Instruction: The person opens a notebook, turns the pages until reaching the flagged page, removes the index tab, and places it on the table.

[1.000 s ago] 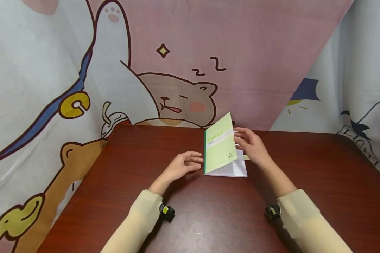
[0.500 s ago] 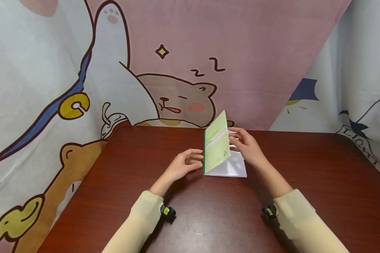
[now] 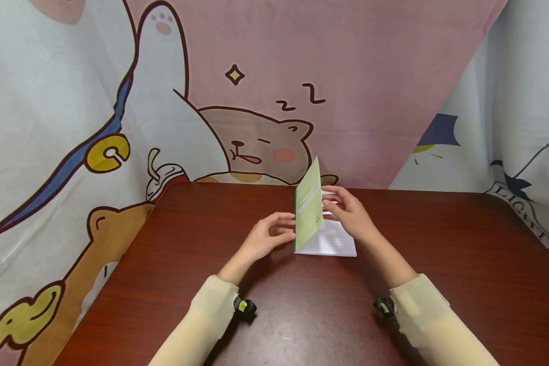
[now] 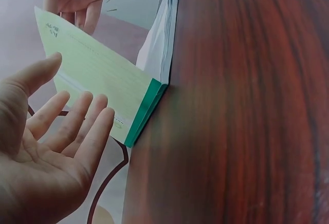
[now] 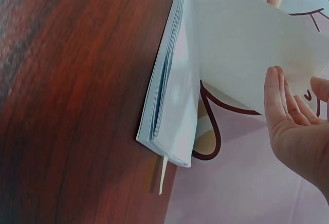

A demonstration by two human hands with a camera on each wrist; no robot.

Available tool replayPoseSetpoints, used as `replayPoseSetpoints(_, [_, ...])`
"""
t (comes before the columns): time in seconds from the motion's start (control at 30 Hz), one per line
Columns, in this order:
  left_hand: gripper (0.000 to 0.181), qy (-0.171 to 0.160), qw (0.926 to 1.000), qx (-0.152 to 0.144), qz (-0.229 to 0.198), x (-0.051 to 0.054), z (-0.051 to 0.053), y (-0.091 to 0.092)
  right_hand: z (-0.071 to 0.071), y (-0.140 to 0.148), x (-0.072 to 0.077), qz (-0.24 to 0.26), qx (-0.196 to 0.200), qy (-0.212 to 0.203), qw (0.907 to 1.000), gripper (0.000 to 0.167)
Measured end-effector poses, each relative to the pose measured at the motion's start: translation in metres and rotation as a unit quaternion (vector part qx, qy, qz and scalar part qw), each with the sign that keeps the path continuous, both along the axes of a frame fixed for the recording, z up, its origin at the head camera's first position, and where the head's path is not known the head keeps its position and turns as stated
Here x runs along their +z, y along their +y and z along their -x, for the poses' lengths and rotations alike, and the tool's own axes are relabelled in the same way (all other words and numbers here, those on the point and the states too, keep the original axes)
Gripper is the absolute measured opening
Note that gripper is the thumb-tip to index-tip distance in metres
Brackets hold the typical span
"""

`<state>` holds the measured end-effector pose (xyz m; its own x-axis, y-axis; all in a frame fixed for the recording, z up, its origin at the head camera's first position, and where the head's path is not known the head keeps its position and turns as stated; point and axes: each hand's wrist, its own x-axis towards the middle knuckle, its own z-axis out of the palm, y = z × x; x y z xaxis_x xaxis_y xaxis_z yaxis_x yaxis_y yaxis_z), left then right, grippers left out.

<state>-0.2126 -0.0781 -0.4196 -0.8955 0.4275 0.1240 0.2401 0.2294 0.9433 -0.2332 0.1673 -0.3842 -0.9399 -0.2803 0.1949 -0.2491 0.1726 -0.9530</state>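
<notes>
A notebook with a pale green cover [image 3: 308, 208] and a dark green spine [image 4: 142, 113] lies on the table with its cover raised nearly upright. Behind the cover, the fairly straight fingers of my right hand [image 3: 349, 213] rest at its inner side, palm toward the spine. White lined pages [image 3: 331, 239] show beneath. My left hand [image 3: 265, 236] is at the spine side, fingers spread and gently bent, their tips close to the cover; whether they touch it I cannot tell. In the right wrist view the cover's blank inside [image 5: 247, 34] faces my right hand [image 5: 298, 131].
The dark red-brown wooden table [image 3: 416, 244] extends around the notebook. A cartoon-printed cloth [image 3: 370, 101] hangs behind its far edge. A thin pale ribbon [image 5: 163, 175] sticks out from the pages. Small black cameras are strapped at both wrists.
The cover has swung further up and to the left, and my right hand has moved left along with it. More of the page is exposed. My left hand has shifted slightly toward the spine.
</notes>
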Motion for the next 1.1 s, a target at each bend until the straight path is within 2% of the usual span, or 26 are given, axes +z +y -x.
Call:
replayPoseSetpoints(0.4, [0.050,-0.002,0.9996,0.014,-0.025,0.001,0.000,0.005,-0.004,-0.014,-0.006,0.004,0.038,0.001,0.9993,0.042])
replayPoseSetpoints(0.7, [0.054,0.004,0.9993,0.025,-0.027,0.001,0.000,0.007,-0.008,-0.024,-0.006,-0.015,0.066,-0.006,0.9977,0.042])
replayPoseSetpoints(0.9, [0.054,-0.003,0.9988,0.037,-0.032,-0.001,0.000,0.008,-0.012,-0.029,-0.008,-0.023,0.069,-0.005,0.9973,0.042])
replayPoseSetpoints(1.1, [0.056,-0.010,0.9986,0.041,-0.033,0.001,-0.002,0.007,-0.013,-0.032,-0.009,-0.020,0.075,0.002,0.9970,0.042])
